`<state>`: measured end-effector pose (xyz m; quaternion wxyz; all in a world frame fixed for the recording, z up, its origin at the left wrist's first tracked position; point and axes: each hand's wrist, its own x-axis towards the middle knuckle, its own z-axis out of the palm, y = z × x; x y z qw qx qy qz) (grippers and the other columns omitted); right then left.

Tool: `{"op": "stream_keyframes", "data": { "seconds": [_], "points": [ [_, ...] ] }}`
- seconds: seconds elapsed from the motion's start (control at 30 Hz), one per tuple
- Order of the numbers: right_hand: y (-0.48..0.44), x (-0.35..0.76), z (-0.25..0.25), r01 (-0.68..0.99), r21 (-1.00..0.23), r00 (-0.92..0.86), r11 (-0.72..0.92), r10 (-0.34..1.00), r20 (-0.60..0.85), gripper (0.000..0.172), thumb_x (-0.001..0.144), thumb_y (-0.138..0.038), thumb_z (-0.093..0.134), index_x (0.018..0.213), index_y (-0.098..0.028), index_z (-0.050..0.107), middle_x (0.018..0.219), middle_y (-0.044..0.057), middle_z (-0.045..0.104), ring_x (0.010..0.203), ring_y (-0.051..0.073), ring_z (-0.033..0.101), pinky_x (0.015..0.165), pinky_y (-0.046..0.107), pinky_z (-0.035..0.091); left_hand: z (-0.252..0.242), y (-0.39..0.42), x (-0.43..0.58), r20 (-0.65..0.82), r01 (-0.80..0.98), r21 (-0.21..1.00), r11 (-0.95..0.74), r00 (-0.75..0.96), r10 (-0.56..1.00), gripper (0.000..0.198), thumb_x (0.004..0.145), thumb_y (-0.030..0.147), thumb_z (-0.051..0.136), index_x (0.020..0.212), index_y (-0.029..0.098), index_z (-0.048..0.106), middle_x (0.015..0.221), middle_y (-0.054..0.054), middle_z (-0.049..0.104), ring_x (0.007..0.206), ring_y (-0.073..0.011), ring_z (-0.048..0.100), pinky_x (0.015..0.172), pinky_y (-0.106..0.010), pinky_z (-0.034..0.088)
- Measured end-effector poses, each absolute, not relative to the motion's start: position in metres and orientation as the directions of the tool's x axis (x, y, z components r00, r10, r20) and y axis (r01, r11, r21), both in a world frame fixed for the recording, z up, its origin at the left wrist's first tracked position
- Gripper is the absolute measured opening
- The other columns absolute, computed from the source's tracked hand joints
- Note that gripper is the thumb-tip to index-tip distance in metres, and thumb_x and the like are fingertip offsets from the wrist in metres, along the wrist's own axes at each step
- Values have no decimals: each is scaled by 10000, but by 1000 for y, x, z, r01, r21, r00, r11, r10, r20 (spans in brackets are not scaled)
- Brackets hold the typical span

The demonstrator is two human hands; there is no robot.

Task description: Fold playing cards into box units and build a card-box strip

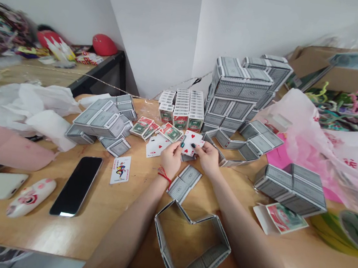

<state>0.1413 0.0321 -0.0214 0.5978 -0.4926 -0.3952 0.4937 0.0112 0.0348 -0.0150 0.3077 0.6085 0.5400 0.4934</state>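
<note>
My left hand [172, 156] and my right hand [207, 156] pinch a playing card [191, 143] with red hearts from its two sides, above the middle of the table. More face-up cards [156, 145] lie just left of my left hand. Below the hands rests a folded grey card panel [185, 182]. Nearer to me, between my forearms, stands a heart-shaped frame [205, 262] built of grey-backed cards. A joker card [120, 169] lies face up to the left. Green and red card boxes [170, 132] sit just behind the hands.
Stacked card boxes [181, 108] and a tall folded-card structure [234, 95] stand at the back. Card blocks [100, 117] are at left, another block [291, 186] at right near green tape [341, 230]. A phone [76, 186] and computer mouse [31, 197] lie front left.
</note>
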Motion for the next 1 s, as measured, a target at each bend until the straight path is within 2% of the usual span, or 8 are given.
{"op": "stream_keyframes", "data": {
  "seconds": [0.1,0.23,0.37,0.5,0.7,0.8,0.9,1.0],
  "points": [
    [31,141,-22,-184,-982,159,45,987,16,319,599,-417,700,774,-171,597,687,20,671,557,139,576,512,255,448,-14,35,11,310,343,903,-258,-104,945,225,805,241,470,956,182,626,988,-75,648,900,-177,581,801,-283,438],
    [27,137,-22,-136,-990,83,45,996,34,305,597,-408,705,764,-168,618,719,28,674,614,160,592,577,286,474,-10,33,10,301,258,932,-253,-165,939,214,788,319,513,898,167,616,875,-64,651,784,-153,585,695,-247,452],
    [24,133,-23,-25,-996,60,82,995,80,282,615,-397,700,758,-160,646,767,42,679,657,173,597,607,291,472,-4,31,8,318,244,933,-265,-214,924,216,757,360,557,807,159,616,801,-47,643,748,-142,579,680,-233,441],
    [24,133,-23,30,-994,71,103,992,104,306,628,-415,683,792,-158,658,767,44,683,640,174,595,598,290,471,-3,30,7,353,284,912,-295,-180,918,218,784,349,527,823,159,628,811,-49,653,758,-144,587,691,-235,446],
    [24,132,-20,62,-989,109,134,984,140,325,646,-412,663,814,-134,643,770,57,679,631,161,589,591,265,468,-12,31,6,492,400,825,-399,-161,856,253,836,294,446,935,154,632,889,-71,668,813,-158,609,739,-261,465],
    [23,133,-17,57,-993,104,107,988,113,301,655,-425,653,741,-139,619,614,19,638,503,122,528,482,229,417,-13,30,6,512,440,796,-415,-124,850,256,836,252,436,974,149,625,884,-77,671,779,-152,617,717,-260,475],
    [22,136,-14,74,-997,82,38,996,44,345,671,-476,626,573,-156,544,405,-28,514,355,85,405,368,209,306,-13,28,6,512,423,796,-432,-90,855,256,826,241,450,990,144,621,913,-88,667,806,-155,617,727,-260,480],
    [20,138,-12,75,-997,41,14,999,17,405,679,-509,607,494,-165,497,357,-25,484,324,76,376,346,207,276,-12,29,8,478,343,841,-419,-105,872,234,807,265,493,946,141,635,910,-87,667,827,-160,616,738,-262,482]
  ]
}}
